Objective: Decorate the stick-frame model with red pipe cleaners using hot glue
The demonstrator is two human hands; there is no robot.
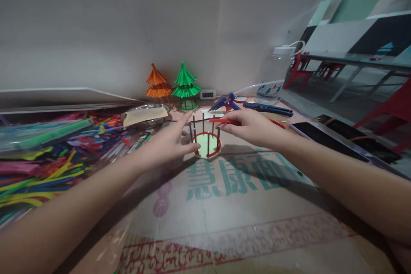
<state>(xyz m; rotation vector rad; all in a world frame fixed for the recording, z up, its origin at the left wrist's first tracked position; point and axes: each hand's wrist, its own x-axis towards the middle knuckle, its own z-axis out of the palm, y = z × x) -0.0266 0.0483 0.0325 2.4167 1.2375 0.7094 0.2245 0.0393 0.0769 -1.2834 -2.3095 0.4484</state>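
Note:
A small round model (207, 145) stands on the cardboard sheet (231, 205): a pale green disc with a red rim and several thin upright dark sticks. My left hand (170, 143) rests at its left side, thumb touching the rim, index finger stretched toward the sticks' tops. My right hand (253, 126) is just right of the sticks, fingers pinched on a red straw (224, 121) that lies level across the stick tops. A thin stick lies across the tops too.
Piles of coloured straws (48, 154) fill the left. Behind stand an orange pagoda model (157, 83), a green one (185, 85), a blue glue gun (224, 102), a blue tool (268, 109), a plastic jug (276, 77), a metal bowl (146, 115) and phones (324, 135). White boards wall the back.

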